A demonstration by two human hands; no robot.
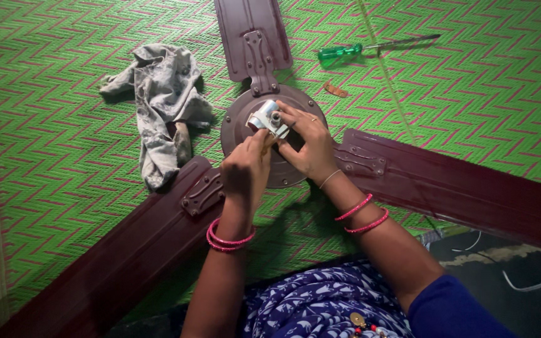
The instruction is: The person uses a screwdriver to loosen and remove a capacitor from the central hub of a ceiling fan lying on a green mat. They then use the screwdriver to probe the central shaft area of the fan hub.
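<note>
A dark maroon ceiling fan lies flat on a green woven mat, its round motor housing (pixel 242 119) in the middle with three blades spreading out. Over the hub, both my hands hold a small silver-white metal part (pixel 265 117). My left hand (pixel 245 170) pinches it from below, fingers closed. My right hand (pixel 308 143) grips it from the right side, with a ring on one finger. Red bangles circle both wrists.
A crumpled grey rag (pixel 164 94) lies left of the hub. A green-handled screwdriver (pixel 370 47) rests at the upper right, with a small brown piece (pixel 335 90) near it. Fan blades (pixel 458 188) stretch toward lower left, right and top. White wires (pixel 533 285) lie at lower right.
</note>
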